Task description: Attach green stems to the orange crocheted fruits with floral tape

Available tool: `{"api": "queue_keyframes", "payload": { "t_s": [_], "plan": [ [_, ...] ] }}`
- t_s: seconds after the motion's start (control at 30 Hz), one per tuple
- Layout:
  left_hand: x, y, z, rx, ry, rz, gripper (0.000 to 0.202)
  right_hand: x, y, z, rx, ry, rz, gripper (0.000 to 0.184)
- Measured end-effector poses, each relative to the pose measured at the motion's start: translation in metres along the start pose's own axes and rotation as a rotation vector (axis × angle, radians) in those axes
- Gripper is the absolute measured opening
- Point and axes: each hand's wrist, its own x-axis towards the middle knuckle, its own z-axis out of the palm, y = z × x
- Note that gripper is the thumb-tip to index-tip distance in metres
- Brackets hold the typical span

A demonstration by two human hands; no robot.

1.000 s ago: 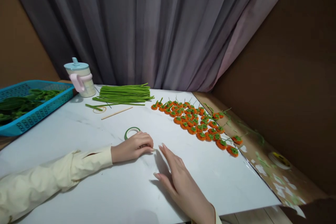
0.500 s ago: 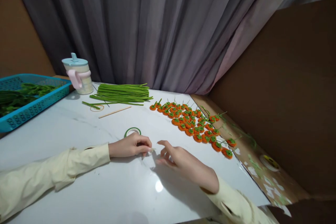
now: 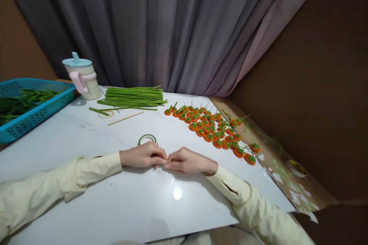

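My left hand (image 3: 143,156) rests on the white tabletop (image 3: 120,199), fingers curled in a pinch just in front of a green tape roll (image 3: 146,139). My right hand (image 3: 188,160) lies beside it, fingers curled, its fingertips meeting those of the left hand. Whatever the fingertips pinch is too small to make out. Several small orange pumpkin-like pieces with green tops (image 3: 211,130) lie in rows to the right of my hands.
A bundle of green stems (image 3: 133,96) lies at the back, with a thin wooden stick (image 3: 125,118) in front of it. A lidded cup with a pink handle (image 3: 81,76) and a blue basket of greenery (image 3: 27,107) sit at left. Brown cardboard walls and a grey curtain enclose the table.
My right hand turned from lying flat near the table's front edge, moved in toward the left hand and curled; their fingertips now touch. The left hand barely moved.
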Motion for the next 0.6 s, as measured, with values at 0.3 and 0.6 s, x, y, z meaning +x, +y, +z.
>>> {"api": "queue_keyframes", "payload": {
  "t_s": [0.3,0.6],
  "plan": [
    [-0.0015,-0.0003,0.0024,0.035,-0.015,0.082,0.019,0.0000,-0.0034,-0.0027,0.014,-0.088,0.054,0.026],
    [-0.0013,-0.0001,0.0034,0.074,0.014,0.105,0.020,0.0007,-0.0034,0.0015,0.171,0.028,0.107,0.021]
  ]
}}
